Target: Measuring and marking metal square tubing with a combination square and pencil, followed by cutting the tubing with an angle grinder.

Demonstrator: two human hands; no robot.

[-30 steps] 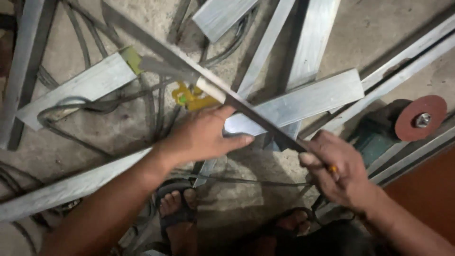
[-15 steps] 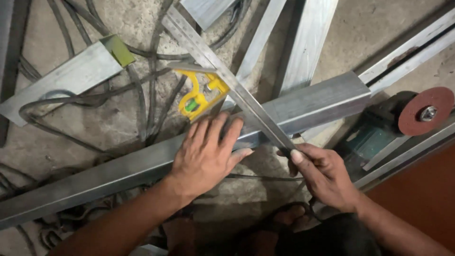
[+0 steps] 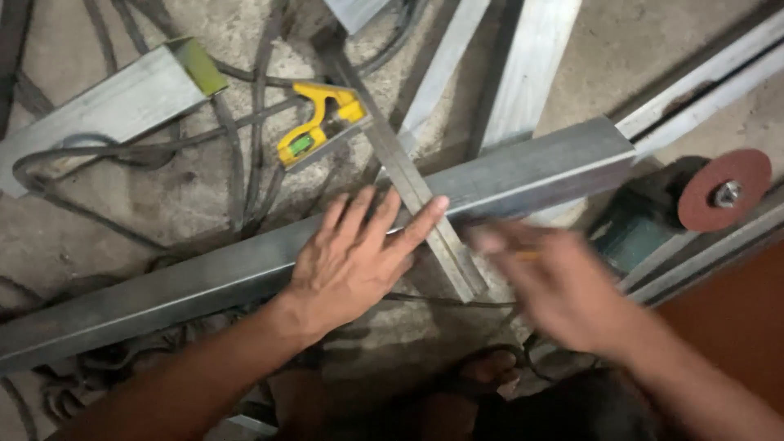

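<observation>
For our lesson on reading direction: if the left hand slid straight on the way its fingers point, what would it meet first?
The left hand points up-right; its fingertips already reach the combination square's steel blade lying across the metal tube.

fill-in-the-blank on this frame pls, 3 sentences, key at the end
1. The left hand lies flat on the long metal ____.
2. The square on the floor has a ____ handle.
3. The blurred right hand is beside a grinder with a ____ disc.

Missing words: tube; yellow; red
</observation>
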